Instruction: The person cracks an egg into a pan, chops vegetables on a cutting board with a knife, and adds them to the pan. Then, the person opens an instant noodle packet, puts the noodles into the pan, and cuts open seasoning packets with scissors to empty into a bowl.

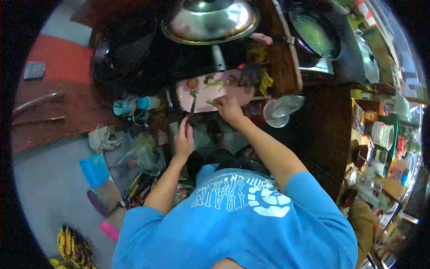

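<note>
My left hand [184, 140] is closed around the handle of a knife [192, 106], whose blade points away from me over a pink cutting board [204, 95]. A bit of green clings near the blade's tip. On the board's near side, my right hand [230, 110] pinches a small green vegetable piece [210, 101] at its fingertips. Farther back on the board lie a round brown item [192, 84] and several green cut pieces [214, 83]. A dark heap beside them is too blurred to name.
Behind the board stands a pan with a shiny domed lid [210, 20], its handle toward me. Blue cups [122, 107] are at the left, a clear plastic container [276, 114] at the right. Another pan [313, 36] holds greenish liquid. Bananas [74, 246] lie lower left.
</note>
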A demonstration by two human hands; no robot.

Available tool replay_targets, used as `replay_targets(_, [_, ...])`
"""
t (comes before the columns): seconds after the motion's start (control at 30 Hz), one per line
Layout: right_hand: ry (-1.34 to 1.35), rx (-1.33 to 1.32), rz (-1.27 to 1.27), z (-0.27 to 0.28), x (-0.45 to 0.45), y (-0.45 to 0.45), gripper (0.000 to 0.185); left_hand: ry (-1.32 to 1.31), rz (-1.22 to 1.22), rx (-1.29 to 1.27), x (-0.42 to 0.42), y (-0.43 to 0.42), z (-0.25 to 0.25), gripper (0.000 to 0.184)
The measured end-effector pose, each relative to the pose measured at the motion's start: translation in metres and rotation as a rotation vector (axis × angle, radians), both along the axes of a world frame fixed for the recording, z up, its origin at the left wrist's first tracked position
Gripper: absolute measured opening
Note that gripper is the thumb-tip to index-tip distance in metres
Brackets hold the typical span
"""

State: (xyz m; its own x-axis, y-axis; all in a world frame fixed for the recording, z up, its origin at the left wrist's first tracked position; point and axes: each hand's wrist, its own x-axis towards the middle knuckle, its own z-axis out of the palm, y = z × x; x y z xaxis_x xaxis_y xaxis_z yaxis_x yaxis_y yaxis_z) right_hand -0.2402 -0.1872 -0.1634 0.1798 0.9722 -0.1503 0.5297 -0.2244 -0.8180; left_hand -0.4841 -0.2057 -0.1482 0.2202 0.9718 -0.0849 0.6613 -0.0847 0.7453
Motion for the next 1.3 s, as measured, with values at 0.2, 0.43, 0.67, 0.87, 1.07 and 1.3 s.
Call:
replay_targets(0.2, [-0.075, 0.236, 0.105, -0.079, -0.031, 0.031, 0.021, 0.223, -0.235, 0.137, 0.013, 0.029, -0.047, 0.054])
replay_targets(0.43, [-0.16, 0.319, 0.098, -0.068, -0.019, 0.018, 0.017, 0.275, -0.253, 0.136, 0.01, 0.026, -0.054, 0.057])
replay_targets(0.67, [-0.204, 0.299, 0.17, -0.085, -0.015, 0.017, 0.018, 0.456, -0.403, 0.101, 0.022, 0.031, -0.067, 0.059])
replay_targets(0.87, [-0.228, 0.408, 0.198, -0.087, -0.005, 0.01, 0.032, 0.185, -0.277, 0.104, 0.037, 0.042, -0.064, 0.058])
replay_targets(1.07, [-0.057, 0.181, 0.072, -0.097, 0.002, -0.003, 0.021, 0.45, -0.424, 0.031, 0.035, 0.013, -0.04, 0.058])
replay_targets(1.3, [-0.174, 0.298, 0.224, -0.093, 0.007, -0.005, 0.021, 0.404, -0.359, 0.122, 0.056, 0.025, -0.066, 0.055])
